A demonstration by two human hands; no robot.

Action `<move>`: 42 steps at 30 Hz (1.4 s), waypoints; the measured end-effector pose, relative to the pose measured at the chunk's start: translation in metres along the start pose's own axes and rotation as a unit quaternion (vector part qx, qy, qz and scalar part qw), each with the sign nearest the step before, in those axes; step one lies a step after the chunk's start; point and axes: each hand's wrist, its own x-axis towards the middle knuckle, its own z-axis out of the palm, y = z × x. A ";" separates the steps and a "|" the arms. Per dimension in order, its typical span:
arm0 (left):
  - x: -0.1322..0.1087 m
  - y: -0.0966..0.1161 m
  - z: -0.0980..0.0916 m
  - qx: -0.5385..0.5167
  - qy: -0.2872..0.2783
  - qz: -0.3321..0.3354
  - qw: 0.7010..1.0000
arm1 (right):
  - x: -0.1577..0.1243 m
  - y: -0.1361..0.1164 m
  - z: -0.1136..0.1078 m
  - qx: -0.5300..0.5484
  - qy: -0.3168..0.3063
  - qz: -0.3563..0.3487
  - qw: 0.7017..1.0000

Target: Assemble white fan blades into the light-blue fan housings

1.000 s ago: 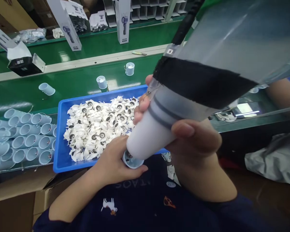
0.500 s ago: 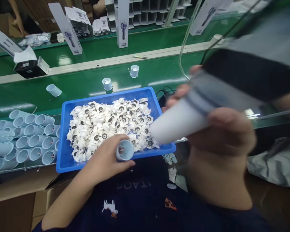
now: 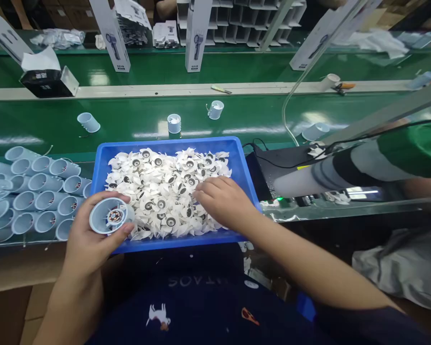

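Observation:
My left hand [image 3: 93, 230] is wrapped round a light blue cylindrical housing [image 3: 96, 218], its open end tilted up at me. A small motor with copper windings shows inside. My right hand [image 3: 224, 199] reaches into a blue tray [image 3: 246, 177] heaped with white fan impellers [image 3: 165, 184], many with dark round hubs. Its fingers are curled together against the impellers; the fingertips are partly hidden, so I cannot make out what they pinch. Past that hand, a white tapered tool [image 3: 305, 181] with a black band and green top hangs at the right.
Several blue housings [image 3: 45, 199] lie stacked at the left. More housings [image 3: 174, 123] stand or lie on the green conveyor [image 3: 136, 117]. Behind are printed white boxes [image 3: 198, 40] and a black box [image 3: 48, 81]. A cable and clear tube [image 3: 287, 103] cross at the right.
My right hand has let go of the white tool and moved left into the tray. My left hand has shifted left, with the housing's open end now facing me more.

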 end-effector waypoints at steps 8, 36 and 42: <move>-0.003 -0.006 0.008 0.014 -0.027 -0.045 0.999 | 0.037 0.002 0.007 -0.106 -0.168 0.109 0.974; 0.016 0.036 0.074 0.151 -0.131 0.279 0.939 | -0.038 -0.028 -0.026 0.313 0.200 -0.095 0.924; 0.213 0.015 0.076 0.320 -0.104 0.090 0.937 | -0.062 -0.031 -0.032 0.312 0.297 -0.084 0.899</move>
